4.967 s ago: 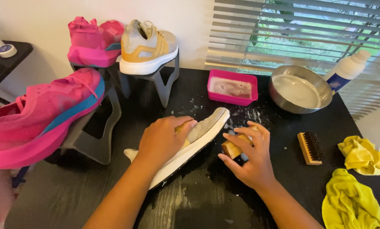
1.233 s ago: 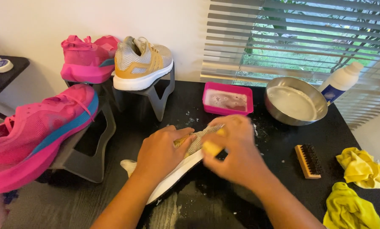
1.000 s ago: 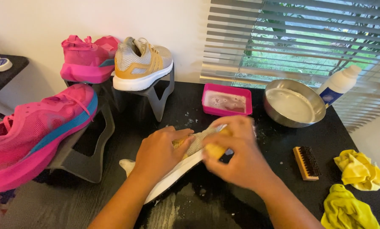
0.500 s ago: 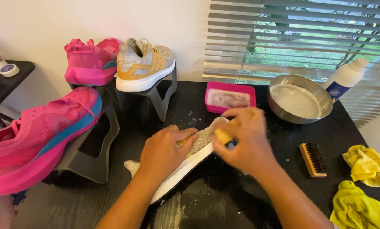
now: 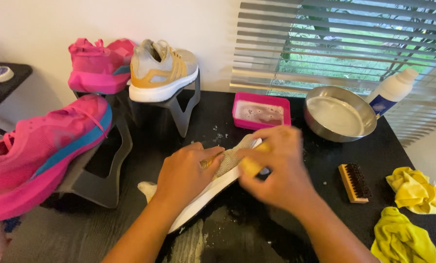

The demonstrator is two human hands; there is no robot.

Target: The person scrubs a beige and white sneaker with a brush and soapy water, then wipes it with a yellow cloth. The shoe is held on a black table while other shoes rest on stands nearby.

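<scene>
A white and beige shoe (image 5: 224,165) lies on its side on the black table (image 5: 130,238). My left hand (image 5: 186,170) presses down on its upper and holds it still. My right hand (image 5: 279,165) grips a small yellow scrubbing block (image 5: 251,165) against the shoe's side; the hand is blurred. Soapy wet patches lie on the table under the shoe.
A pink tray (image 5: 262,112) of soapy water, a steel bowl (image 5: 342,114) and a white bottle (image 5: 393,90) stand at the back. A wooden brush (image 5: 354,182) and yellow cloths (image 5: 412,190) lie right. Pink shoes (image 5: 38,151) and a grey-orange shoe (image 5: 162,70) sit on stands at left.
My right hand has been moving the yellow block back and forth along the shoe's side. Five seconds ago it was off the shoe, further right. My left hand has stayed on the shoe.
</scene>
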